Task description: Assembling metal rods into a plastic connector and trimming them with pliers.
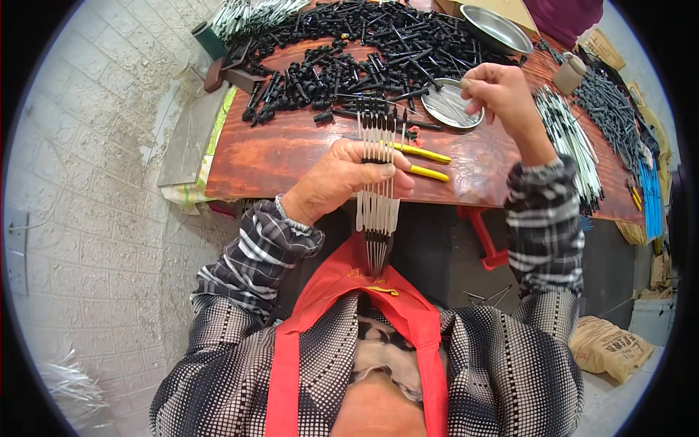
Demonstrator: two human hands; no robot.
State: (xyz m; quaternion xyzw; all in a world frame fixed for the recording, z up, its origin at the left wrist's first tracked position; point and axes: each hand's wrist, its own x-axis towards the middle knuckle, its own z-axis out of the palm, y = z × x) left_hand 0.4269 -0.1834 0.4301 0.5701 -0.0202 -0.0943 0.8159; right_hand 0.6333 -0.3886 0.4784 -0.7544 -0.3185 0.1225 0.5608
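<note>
My left hand (336,177) is closed round a bundle of thin white rods (376,200) with black ends, held upright in front of the red apron (328,295). Thin pointed tips fan together at the bundle's lower end. My right hand (504,96) is raised over the right side of the table, its thumb and forefinger pinched together. Whatever lies in that pinch is too small to make out. Just left of it, a round metal dish (435,109) holds thin, shiny pieces. Beyond the left hand lie pliers with yellow handles (429,173), their jaws partly hidden by the bundle.
A large heap of black plastic parts (364,44) covers the far part of the wooden table (269,160). Another metal dish (499,30) rests on it. White rods (568,149) and grey parts (615,87) lie at the right. A red stool (486,240) stands under the table edge.
</note>
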